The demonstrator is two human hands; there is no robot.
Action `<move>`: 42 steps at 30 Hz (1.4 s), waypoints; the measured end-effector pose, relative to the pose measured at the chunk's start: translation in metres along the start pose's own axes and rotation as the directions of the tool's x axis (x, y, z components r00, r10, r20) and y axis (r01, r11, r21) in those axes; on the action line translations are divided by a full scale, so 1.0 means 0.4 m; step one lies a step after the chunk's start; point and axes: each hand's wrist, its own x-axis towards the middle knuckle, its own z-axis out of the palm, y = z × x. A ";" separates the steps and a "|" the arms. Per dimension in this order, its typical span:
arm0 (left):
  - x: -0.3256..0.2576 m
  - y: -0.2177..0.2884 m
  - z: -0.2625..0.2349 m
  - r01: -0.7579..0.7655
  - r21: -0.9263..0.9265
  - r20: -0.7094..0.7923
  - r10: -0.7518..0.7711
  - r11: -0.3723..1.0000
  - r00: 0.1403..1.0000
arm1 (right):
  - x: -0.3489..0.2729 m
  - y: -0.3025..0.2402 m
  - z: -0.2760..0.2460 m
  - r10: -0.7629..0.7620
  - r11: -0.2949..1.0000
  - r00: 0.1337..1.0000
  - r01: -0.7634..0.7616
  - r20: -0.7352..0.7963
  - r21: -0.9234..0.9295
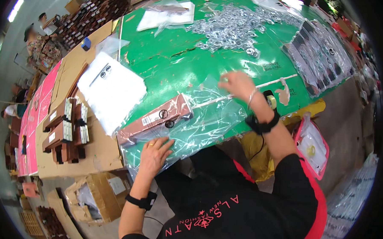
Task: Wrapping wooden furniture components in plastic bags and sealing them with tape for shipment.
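Note:
A long reddish-brown bar with a white label and round black marks lies in or under a clear plastic bag on the green table. My left hand rests on the film beside the bar's near edge, fingers stretched out. Past the bar's right end, my right hand hovers over the bag's far right part with its fingers curled together. Whether film is pinched in them is too small to make out. A pale tape roll sits next to my right wrist.
Small shiny metal parts are heaped at the back. Bagged bars lie at the right. To the left are white bags and stacked brown pieces on cardboard. A carton stands below. People are far left.

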 end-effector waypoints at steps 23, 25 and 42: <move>0.098 0.081 -0.045 0.139 -0.156 0.010 -0.139 0.978 0.990 | 0.161 0.101 0.053 0.275 0.742 0.867 0.084 -0.416 0.666; 0.174 0.100 -0.033 -0.013 -0.143 -0.180 -0.014 0.990 0.984 | 0.022 0.079 0.060 0.272 0.751 0.911 0.001 -0.310 0.661; 0.489 0.194 0.070 -0.214 -0.059 -0.257 0.193 0.975 0.947 | -0.203 0.089 0.093 0.276 0.216 0.960 -0.012 -0.049 0.976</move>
